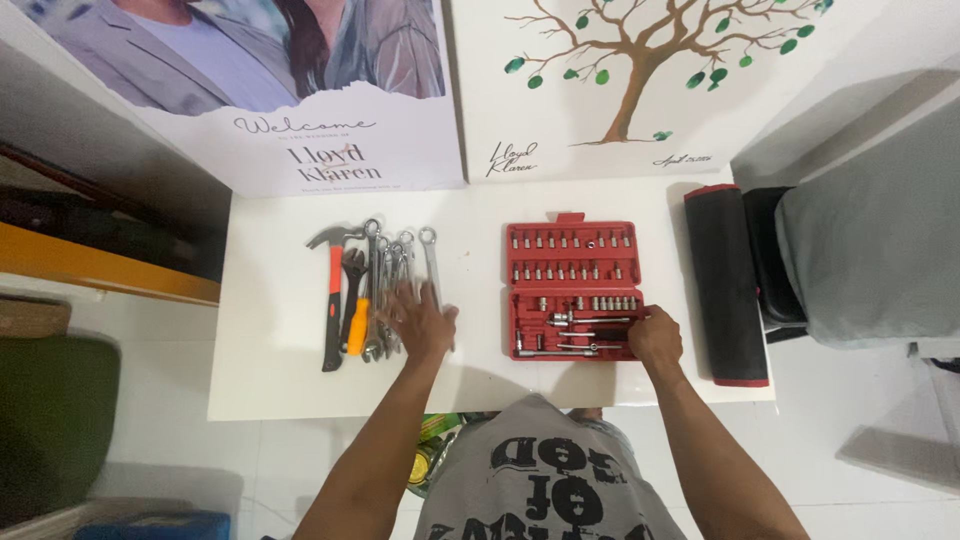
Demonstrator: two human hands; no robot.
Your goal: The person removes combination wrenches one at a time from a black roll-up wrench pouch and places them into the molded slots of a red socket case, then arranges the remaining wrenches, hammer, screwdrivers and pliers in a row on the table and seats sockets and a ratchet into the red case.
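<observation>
Left hand point(418, 322): flat, fingers spread, pressing on the combination wrenches point(395, 280), left of the red socket set case point(573, 290).
Right hand point(655, 338): fingers curled at the case's lower right corner; whether it grips anything, I cannot tell.
Wrenches: likely stiff, heavy, slick steel; best taken mid-shank.
Long axis: runs away from the person, ring ends far.
Further left of case: claw hammer point(331, 300).

Tool count, white table point(270, 380)

1 hammer point(331, 300) and 1 orange-handled pliers point(355, 310) at 9 o'clock; about 5 wrenches point(385, 270) just beside, exact count unclear under left hand point(420, 325). 1 red socket case point(572, 290) at centre; sockets too small to count. 1 rolled black mat point(727, 285) at 3 o'clock. 2 posters point(350, 150) at 12 o'clock.
</observation>
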